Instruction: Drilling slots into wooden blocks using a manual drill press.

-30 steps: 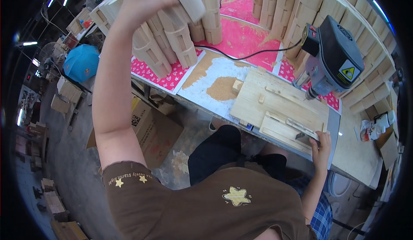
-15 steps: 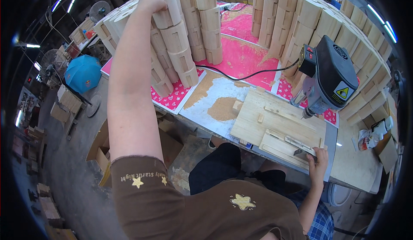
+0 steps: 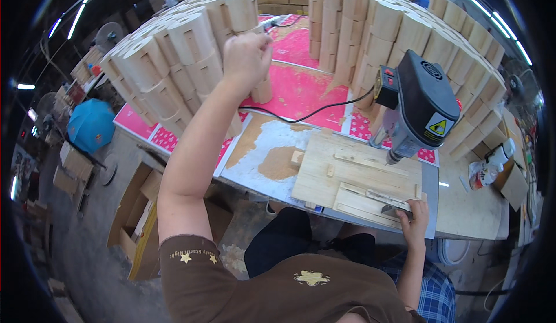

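My left hand is raised with its fingers curled in, in front of the tall wooden cylinder stacks on the left. Anything in those fingers is hidden. My right hand rests at the right end of a flat wooden jig board, its fingers closed about a small metal piece beside a narrow wooden strip. Above the board hangs a black and grey drill press, its chuck pointing down at the wood. A small wood block touches the board's left edge.
More stacked wooden cylinders line the right and back. A black cable crosses the pink sheet. Sawdust lies left of the board. A cardboard box stands on the floor, with a blue umbrella beyond.
My left hand has come off the top of the left stacks and moved right and nearer, its elbow now bent. My right hand stays at the jig. The view has shifted slightly.
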The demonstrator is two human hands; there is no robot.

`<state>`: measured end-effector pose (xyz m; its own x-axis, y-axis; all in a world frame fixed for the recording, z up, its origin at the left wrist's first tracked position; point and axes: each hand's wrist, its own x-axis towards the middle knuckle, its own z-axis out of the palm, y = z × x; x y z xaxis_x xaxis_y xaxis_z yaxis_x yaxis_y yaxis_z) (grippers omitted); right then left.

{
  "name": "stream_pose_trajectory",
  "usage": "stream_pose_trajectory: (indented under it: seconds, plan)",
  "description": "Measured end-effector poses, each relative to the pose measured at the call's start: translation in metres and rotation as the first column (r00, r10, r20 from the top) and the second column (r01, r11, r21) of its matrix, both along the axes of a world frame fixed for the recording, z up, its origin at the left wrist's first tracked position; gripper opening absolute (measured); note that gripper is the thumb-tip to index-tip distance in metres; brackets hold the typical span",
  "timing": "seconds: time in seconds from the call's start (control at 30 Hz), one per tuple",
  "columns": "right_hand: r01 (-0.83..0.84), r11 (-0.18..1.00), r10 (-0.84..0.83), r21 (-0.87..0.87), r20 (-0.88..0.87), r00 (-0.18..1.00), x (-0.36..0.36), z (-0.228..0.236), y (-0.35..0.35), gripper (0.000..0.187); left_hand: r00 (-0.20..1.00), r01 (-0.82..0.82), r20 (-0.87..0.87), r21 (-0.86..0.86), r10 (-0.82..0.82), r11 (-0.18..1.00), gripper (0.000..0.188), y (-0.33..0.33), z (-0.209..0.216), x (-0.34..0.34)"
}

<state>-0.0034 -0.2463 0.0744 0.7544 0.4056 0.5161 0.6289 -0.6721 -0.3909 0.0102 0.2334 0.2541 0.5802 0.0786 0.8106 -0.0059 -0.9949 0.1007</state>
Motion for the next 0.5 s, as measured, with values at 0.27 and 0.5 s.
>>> stream_pose_trajectory:
  seconds: [0.27,0.5]
  plan:
    - [0.038,0.999,-0.038,0.016,0.021,0.999,0.003,-0.012,-0.001,0.046,0.971,0.104,-0.161,-0.389,-0.179,0.915,0.016,-0.005,-0.059,0.080]
    - [0.042,0.985,-0.045,-0.168,-0.015,0.999,-0.004,0.010,0.004,0.036,0.947,0.073,-0.211,-0.594,-0.243,0.801,0.025,-0.002,-0.093,0.073]
